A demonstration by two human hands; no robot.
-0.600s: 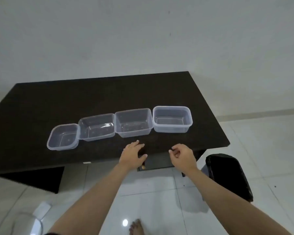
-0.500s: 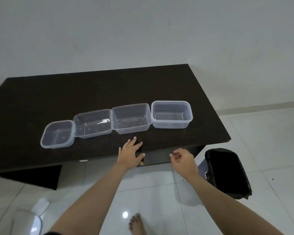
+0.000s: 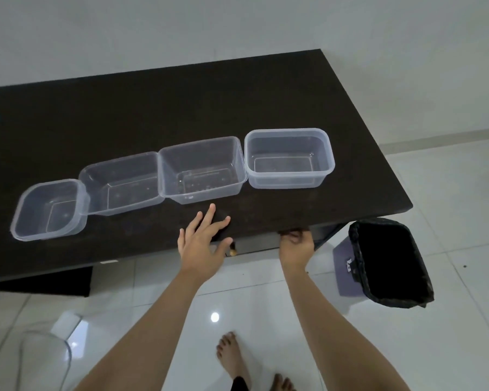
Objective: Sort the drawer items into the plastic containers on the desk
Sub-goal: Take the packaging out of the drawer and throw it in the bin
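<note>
1. Here, a dark desk [image 3: 181, 103] is seen from above, set against a pale wall, with four clear plastic containers lined up along its near part.
2. The small square container [image 3: 47, 210] is placed furthest left; its rim touches the second container [image 3: 122, 186], which in turn touches the third container [image 3: 201, 169].
3. The fourth container [image 3: 290, 158] is set at the right end, just beside the third; nothing is seen inside any of the four.
4. The left hand [image 3: 202, 241] is held flat over the desk's front edge, fingers straight and spread apart, with nothing gripped.
5. The right hand [image 3: 297, 246] is reached under the front edge of the desk, its fingers curled there; what they grip is hidden by the desktop, so it cannot be told.
6. The drawer front [image 3: 257, 244] is glimpsed between the two hands below the edge, and a small brownish knob [image 3: 233, 252] is seen on it.
7. A bin lined with a black bag [image 3: 390, 263] is stood on the white tiled floor [image 3: 449, 207] near the desk's right corner.
8. Bare feet [image 3: 232, 356] are seen at the bottom of the view.
</note>
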